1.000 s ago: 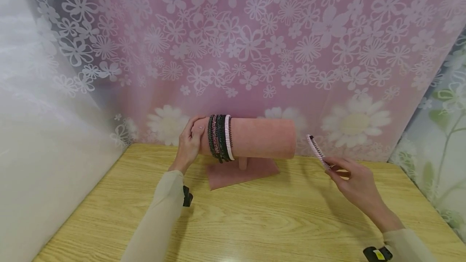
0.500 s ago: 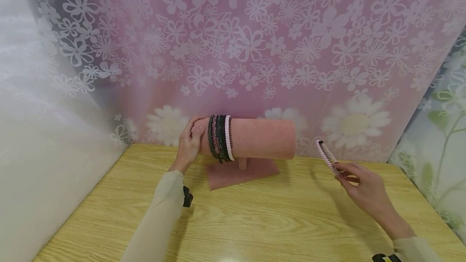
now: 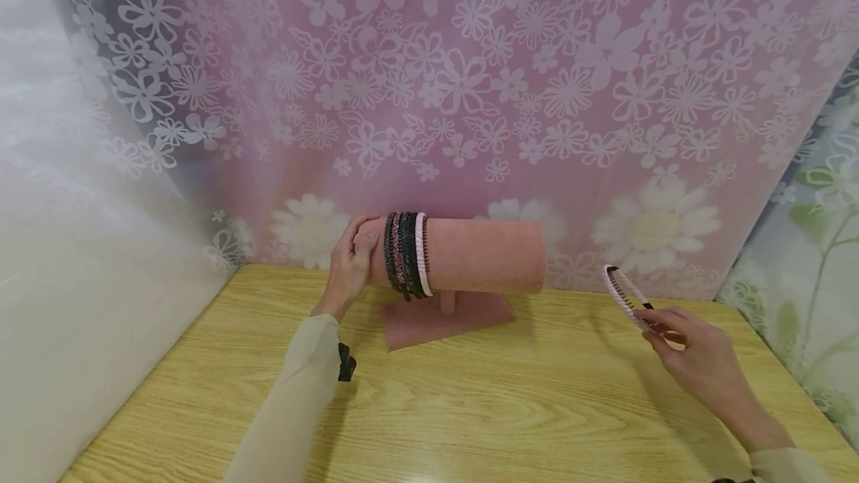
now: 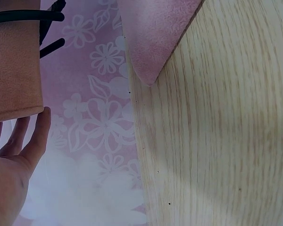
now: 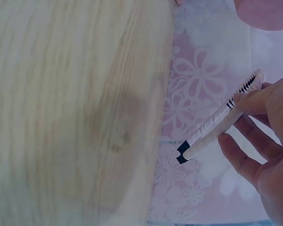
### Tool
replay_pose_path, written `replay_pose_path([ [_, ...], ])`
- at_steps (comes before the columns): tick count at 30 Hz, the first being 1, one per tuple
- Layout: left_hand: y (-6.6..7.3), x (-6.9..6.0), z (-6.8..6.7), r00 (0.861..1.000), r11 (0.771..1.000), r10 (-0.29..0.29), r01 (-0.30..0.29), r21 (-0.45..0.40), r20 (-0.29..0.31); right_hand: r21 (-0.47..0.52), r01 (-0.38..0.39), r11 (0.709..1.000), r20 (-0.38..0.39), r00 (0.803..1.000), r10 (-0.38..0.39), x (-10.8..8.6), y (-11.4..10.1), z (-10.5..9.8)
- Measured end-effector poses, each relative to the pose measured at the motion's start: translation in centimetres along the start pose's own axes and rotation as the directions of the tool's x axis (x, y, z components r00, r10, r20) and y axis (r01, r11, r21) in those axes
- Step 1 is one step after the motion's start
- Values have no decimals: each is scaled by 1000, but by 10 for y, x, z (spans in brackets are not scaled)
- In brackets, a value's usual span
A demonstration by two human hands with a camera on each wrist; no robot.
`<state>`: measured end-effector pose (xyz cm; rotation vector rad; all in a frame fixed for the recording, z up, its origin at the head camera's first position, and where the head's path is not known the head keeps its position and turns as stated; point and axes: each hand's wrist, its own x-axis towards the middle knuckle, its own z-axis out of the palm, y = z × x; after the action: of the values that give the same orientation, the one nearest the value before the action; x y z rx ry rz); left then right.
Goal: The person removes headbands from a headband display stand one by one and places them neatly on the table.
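Note:
A padded pink roll (image 3: 486, 256) stands level on a short post above its pink base (image 3: 443, 323). Several dark glittery headbands (image 3: 405, 256) and one pale pink toothed headband (image 3: 423, 253) sit round its left part. My left hand (image 3: 349, 267) grips the roll's left end; the left wrist view shows the fingers of that hand (image 4: 19, 155) against the end's edge. Off to the right of the roll, my right hand (image 3: 701, 352) pinches another pale pink toothed headband (image 3: 622, 297) between thumb and fingers. In the right wrist view that headband (image 5: 212, 129) has black tips.
The wooden table (image 3: 470, 408) carries the stand near its back edge. A pink floral curtain (image 3: 436, 95) hangs right behind, with a whitish sheet (image 3: 101, 244) at the left and a leafy patterned one (image 3: 819, 282) at the right.
My right hand has moved right and slightly toward me with the pale headband, whose curve now shows more openly. My left hand and the stand have stayed put.

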<state>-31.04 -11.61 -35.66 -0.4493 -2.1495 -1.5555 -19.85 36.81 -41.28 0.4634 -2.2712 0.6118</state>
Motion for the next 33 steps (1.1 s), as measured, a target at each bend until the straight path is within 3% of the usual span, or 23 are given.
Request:
replay_pose_path([
  [7, -2, 2, 1, 1000, 1000, -12, 12, 0, 2, -40, -2, 999, -1, 1000, 2, -9, 11, -6],
  [13, -38, 14, 7, 1000, 1000, -24, 24, 4, -8, -65, 21, 998, -12, 1000, -22, -11, 18, -11],
  [15, -43, 15, 7, 1000, 1000, -15, 15, 3, -11, -72, 33, 997, -16, 999, -34, -12, 22, -13],
  [23, -43, 15, 6, 1000, 1000, 4, -4, 13, -5, -98, 31, 995, 5, 1000, -31, -15, 33, -18],
  [33, -43, 12, 6, 999, 999, -31, 31, 44, -9, -160, 15, 987, 67, 998, -4, -17, 49, -26],
])
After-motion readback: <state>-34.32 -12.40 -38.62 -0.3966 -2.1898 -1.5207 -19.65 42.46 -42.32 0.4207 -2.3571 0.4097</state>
